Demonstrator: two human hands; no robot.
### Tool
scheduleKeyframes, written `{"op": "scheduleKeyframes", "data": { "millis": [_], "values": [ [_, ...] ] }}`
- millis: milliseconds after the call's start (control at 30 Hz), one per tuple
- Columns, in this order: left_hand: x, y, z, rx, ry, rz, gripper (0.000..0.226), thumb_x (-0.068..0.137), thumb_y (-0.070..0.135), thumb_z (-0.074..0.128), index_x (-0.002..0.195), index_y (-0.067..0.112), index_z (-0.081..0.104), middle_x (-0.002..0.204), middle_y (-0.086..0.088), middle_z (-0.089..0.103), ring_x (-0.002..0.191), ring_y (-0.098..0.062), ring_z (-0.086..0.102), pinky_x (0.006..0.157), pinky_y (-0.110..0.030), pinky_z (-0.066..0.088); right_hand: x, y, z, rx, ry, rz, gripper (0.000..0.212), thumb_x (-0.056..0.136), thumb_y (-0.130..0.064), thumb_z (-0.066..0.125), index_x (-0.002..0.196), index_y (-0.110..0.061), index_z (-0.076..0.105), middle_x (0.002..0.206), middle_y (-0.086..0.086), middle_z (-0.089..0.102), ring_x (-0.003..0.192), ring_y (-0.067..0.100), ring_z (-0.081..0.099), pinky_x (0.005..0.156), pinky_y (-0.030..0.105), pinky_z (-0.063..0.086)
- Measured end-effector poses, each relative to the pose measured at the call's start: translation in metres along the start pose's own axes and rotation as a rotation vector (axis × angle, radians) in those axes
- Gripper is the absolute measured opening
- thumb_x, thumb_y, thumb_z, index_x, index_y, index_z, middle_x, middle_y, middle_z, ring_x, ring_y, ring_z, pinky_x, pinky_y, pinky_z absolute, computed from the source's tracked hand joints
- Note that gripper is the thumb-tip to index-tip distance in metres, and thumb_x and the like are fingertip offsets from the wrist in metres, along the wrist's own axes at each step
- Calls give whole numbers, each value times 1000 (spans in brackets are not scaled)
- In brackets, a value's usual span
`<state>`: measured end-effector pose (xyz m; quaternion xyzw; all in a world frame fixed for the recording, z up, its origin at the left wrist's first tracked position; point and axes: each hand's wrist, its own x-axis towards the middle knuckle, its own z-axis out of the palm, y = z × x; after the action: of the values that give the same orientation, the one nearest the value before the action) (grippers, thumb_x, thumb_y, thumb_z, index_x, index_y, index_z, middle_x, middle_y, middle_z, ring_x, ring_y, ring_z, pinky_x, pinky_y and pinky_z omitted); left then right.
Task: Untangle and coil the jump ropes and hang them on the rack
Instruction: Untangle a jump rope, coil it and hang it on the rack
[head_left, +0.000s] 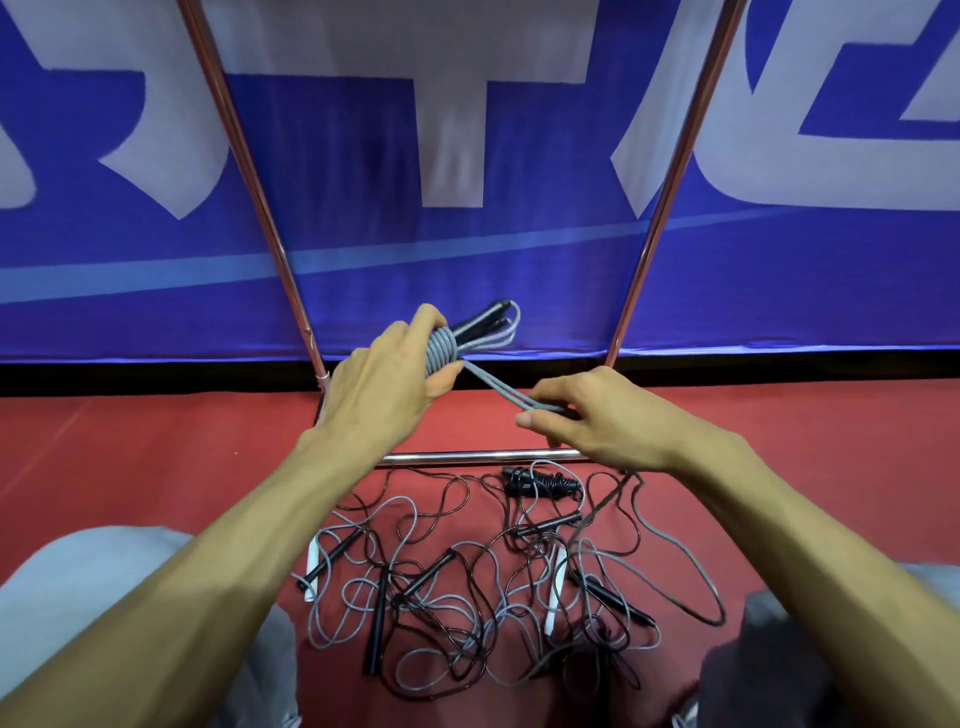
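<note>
Head view, fingers first: my left fingers (425, 318) curl over the top of the grey rope bundle (441, 347) and the thumb closes under it, so the left hand (384, 382) is clamped around the wrapped middle. The bundle's black handles (480, 322) and a few grey loops stick out beyond the fingers, pointing up and to the right. Two grey strands (493, 387) run taut from the wraps down to my right hand (587, 415), where the thumb and curled fingers pinch them. Both wrists are straight, forearms reaching forward from the lower corners, and the hands are held in the air between the rack's (244, 150) two slanted posts, above its low crossbar (483, 457). Below my arms the remaining jump ropes (467, 587) lie tangled on the red floor (130, 457) — grey and dark cords, black and white handles mixed. One black coiled rope (545, 483) lies just beside the crossbar.
</note>
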<state>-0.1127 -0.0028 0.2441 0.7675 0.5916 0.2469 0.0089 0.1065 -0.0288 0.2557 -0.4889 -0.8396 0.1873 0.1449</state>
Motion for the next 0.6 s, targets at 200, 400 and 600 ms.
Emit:
{"op": "scheduleKeyframes", "data": {
  "millis": [200, 400, 600],
  "values": [
    [0, -1, 7, 136, -87, 107, 37, 93, 48, 56, 117, 26, 38, 98, 0, 52, 82, -31, 61, 63, -33, 38, -3, -7, -8, -177, 69, -118, 39, 89, -49, 58, 81, -11, 63, 62, -1, 57, 55, 16, 47, 59, 32, 39],
    [-5, 8, 9, 170, -228, 200, 45, 74, 59, 64, 98, 33, 36, 85, 3, 57, 78, -30, 60, 61, -33, 41, -6, -14, -12, -189, 195, -180, 34, 90, -47, 58, 81, -17, 70, 58, 0, 59, 52, 19, 42, 53, 38, 41],
    [-14, 29, 18, 378, -193, 326, 56, 75, 80, 46, 99, 29, 44, 83, -2, 65, 80, -31, 63, 60, -31, 31, -8, -9, -16, -54, 193, -148, 27, 88, -41, 65, 84, -16, 74, 64, -1, 65, 60, 20, 52, 57, 29, 40]
  ]
}}
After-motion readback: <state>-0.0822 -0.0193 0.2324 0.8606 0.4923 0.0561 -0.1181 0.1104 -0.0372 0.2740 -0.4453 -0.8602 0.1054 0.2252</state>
